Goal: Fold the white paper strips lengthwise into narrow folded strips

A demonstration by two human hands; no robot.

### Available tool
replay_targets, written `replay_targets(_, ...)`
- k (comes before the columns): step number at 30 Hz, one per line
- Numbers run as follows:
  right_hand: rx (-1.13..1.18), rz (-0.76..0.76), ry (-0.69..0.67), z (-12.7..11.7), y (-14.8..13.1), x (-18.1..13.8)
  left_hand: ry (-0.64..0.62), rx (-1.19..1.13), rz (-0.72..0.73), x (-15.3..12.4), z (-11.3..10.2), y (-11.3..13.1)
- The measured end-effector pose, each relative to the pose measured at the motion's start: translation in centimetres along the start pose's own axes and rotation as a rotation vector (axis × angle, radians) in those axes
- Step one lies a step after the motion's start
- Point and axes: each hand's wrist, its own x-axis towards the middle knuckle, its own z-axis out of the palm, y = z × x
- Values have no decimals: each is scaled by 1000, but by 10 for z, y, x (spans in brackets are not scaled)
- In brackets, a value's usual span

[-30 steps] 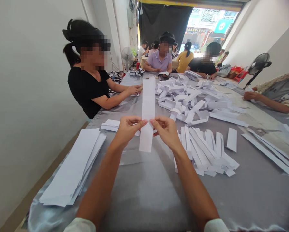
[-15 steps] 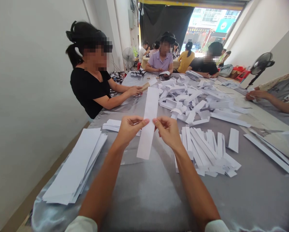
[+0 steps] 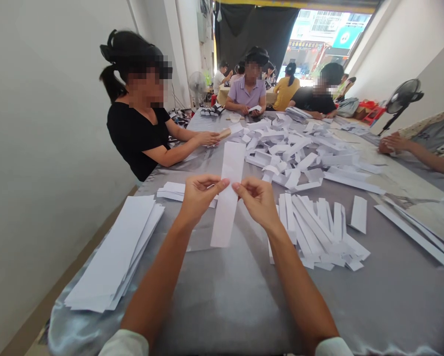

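Observation:
A long white paper strip (image 3: 226, 212) is held up above the grey cloth-covered table (image 3: 222, 296). My left hand (image 3: 201, 195) pinches its left edge near the middle, thumb on top. On the opposite edge, my right hand (image 3: 257, 198) pinches the same strip; the fingers of both hands are partly hidden behind it. Left of my left arm lies a stack of flat white sheets (image 3: 112, 252). Beside my right arm is a loose pile of folded paper strips (image 3: 314, 232). A few more white pieces (image 3: 172, 192) lie just behind my left hand.
A large heap of folded white papers (image 3: 288, 148) covers the table's far middle. A co-worker in black (image 3: 136, 128) sits at the left, with hands on a tan piece. Other people sit at the far end and right. Long sheets (image 3: 417, 237) lie at the right; a fan (image 3: 403, 96) stands behind.
The strip's top end has come down and toward me slightly, still between both hands. At the far end, the person in lilac has raised a white piece. The co-worker at left has shifted their hands slightly.

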Motion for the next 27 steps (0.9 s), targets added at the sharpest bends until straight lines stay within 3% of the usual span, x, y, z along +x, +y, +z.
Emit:
replay_targets(7, 37, 21, 6, -3, 2, 0, -53, 7, -8, 0, 2, 6)
replay_targets(14, 41, 73, -58, -1, -1, 0, 19, 24, 66, 0, 3, 3)
replay_targets(18, -23, 48, -6, 1, -3, -1, -2, 43, 23, -1, 4, 3)
replay_targets(27, -123, 47, -68, -7, -7, -3, -8, 66, -3, -3, 6, 5)
